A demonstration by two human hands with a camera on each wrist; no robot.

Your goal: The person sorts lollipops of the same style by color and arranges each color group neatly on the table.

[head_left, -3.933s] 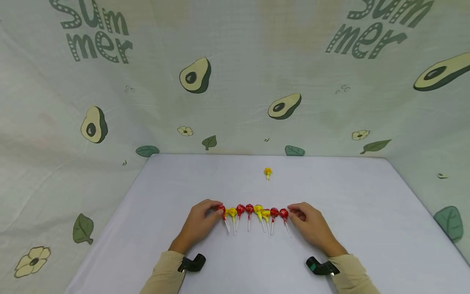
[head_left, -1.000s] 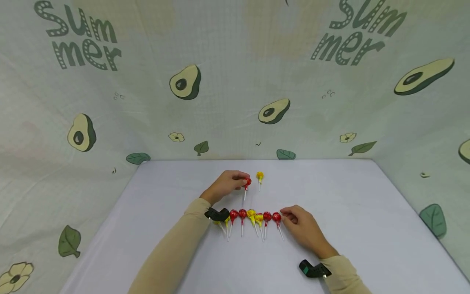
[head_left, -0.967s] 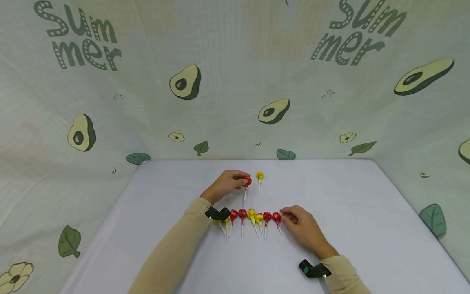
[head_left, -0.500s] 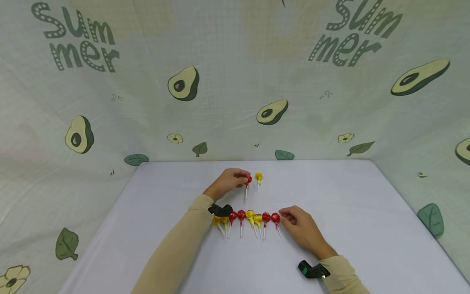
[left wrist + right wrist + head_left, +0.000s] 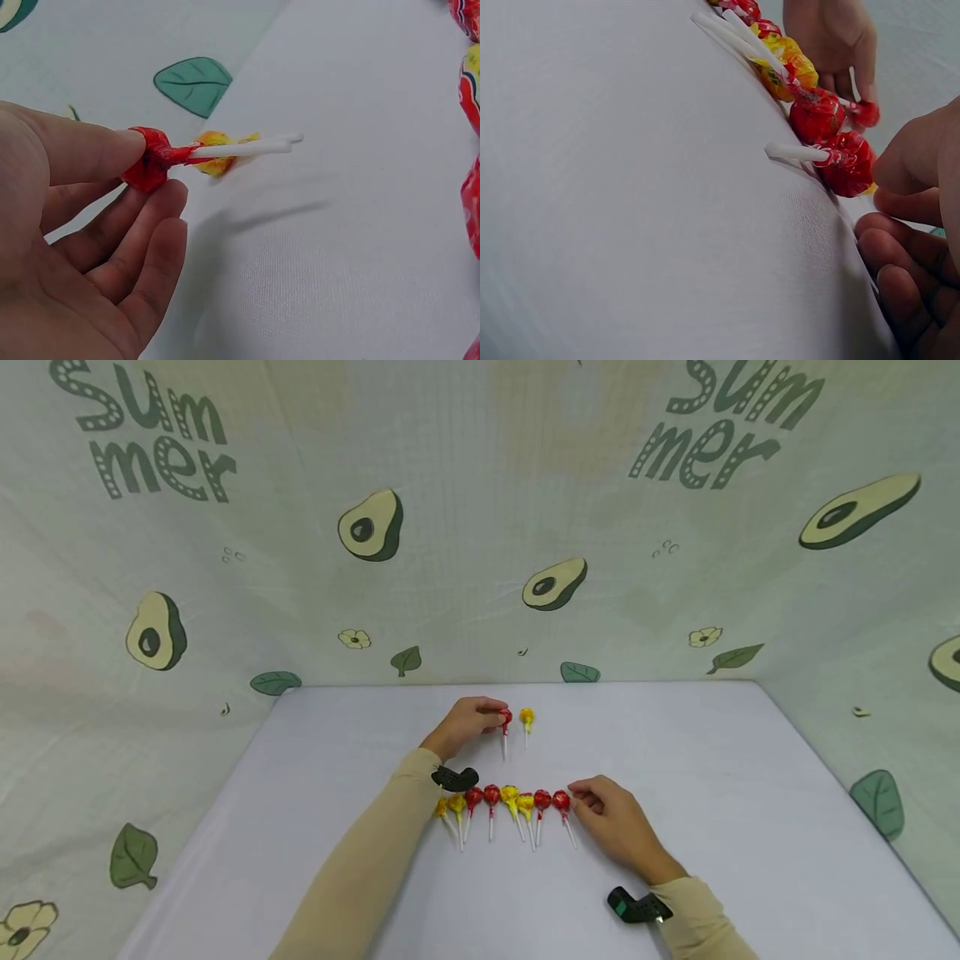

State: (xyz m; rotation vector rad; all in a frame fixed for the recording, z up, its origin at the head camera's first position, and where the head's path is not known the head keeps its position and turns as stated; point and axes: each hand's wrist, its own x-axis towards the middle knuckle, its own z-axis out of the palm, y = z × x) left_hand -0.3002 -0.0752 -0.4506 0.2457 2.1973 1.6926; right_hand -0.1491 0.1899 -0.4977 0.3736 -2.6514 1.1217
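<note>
In the head view my left hand [image 5: 467, 725] is out toward the far side of the table. Its thumb and fingers pinch the head of a red lollipop [image 5: 154, 159], whose white stick points back toward me. Just to the right of it lies a yellow lollipop [image 5: 527, 717]. A row of red and yellow lollipops stretches across the middle, with a red lollipop [image 5: 562, 802] at its right end. Beside that one rests my right hand [image 5: 617, 818], fingers loosely bent, the thumb and fingertips right at the wrapped head but not around it.
The white table [image 5: 675, 735] backs onto a printed cloth [image 5: 465, 527] with avocados and leaves. At the row's left end, yellow lollipops [image 5: 457, 804] lie close to the left wrist's black camera mount [image 5: 455, 778].
My left hand has lifted the red lollipop from the row's left end and carried it to the far side, left of the lone yellow one. My right hand stays beside the row's right end.
</note>
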